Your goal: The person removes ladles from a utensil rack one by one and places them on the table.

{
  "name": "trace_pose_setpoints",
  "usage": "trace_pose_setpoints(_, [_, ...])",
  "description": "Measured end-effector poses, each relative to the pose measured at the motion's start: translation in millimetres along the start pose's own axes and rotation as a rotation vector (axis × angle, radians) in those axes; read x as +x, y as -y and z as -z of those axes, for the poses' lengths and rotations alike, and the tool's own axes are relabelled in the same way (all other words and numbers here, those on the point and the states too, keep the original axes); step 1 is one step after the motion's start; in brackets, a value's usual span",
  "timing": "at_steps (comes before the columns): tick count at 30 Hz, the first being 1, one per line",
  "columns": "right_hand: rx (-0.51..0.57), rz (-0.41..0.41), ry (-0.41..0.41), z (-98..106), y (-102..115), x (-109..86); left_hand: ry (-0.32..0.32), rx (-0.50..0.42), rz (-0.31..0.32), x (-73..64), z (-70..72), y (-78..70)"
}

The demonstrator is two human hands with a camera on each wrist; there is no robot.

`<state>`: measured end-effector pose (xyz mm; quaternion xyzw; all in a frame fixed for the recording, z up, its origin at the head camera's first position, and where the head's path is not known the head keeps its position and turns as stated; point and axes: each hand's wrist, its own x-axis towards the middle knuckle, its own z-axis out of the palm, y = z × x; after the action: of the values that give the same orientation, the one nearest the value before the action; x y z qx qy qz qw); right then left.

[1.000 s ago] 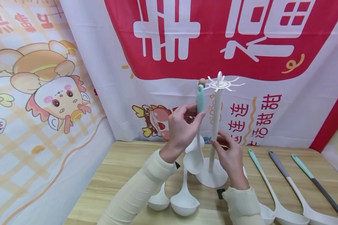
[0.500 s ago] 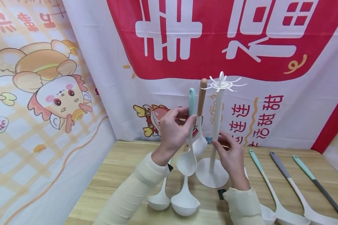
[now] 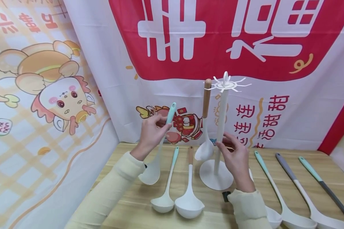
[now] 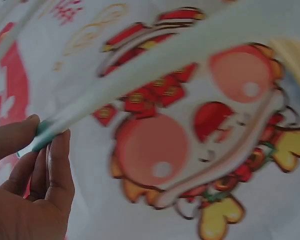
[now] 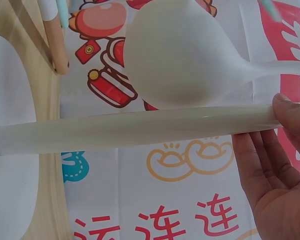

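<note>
My left hand [image 3: 150,133] pinches the mint-green handle of a white ladle [image 3: 171,114], which tilts with its bowl down at the lower left, over the table's left side. The left wrist view shows thumb and fingertips on that handle, its pale shaft [image 4: 115,90] blurred. With thumb and fingers, my right hand [image 3: 235,157] grips the post of a white utensil stand [image 3: 222,117] with a round base and a ring of hooks on top. From one hook hangs a wooden-handled white ladle [image 3: 206,98]; its bowl [image 5: 185,55] is beside the post in the right wrist view.
Two white ladles lie left of the base, one mint-handled [image 3: 163,203] and one brown-handled [image 3: 189,205]. Several more, including a grey-handled ladle [image 3: 298,184], lie along the right of the wooden table [image 3: 126,210]. A printed cloth [image 3: 172,70] hangs behind.
My left hand has moved left and down, away from the stand, carrying the mint-handled ladle. The wooden-handled hanging ladle now shows fully. My right hand keeps its grip on the post.
</note>
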<state>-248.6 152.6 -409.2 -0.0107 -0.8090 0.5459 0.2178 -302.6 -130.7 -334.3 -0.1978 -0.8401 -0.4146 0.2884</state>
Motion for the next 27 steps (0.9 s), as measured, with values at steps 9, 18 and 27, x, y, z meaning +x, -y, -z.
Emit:
trace_pose_setpoints(9, [0.005,-0.010,0.000,-0.2,0.0,1.1,0.251,0.137,0.266,-10.2,0.8,62.3])
trace_pose_setpoints(18, [0.004,0.000,0.002,1.3,-0.5,2.6,0.352,0.147,0.472,-26.5,-5.0,108.8])
trace_pose_setpoints(27, [0.020,-0.015,0.009,2.5,-0.2,1.9,0.422,0.283,0.476,-36.9,-20.5,135.8])
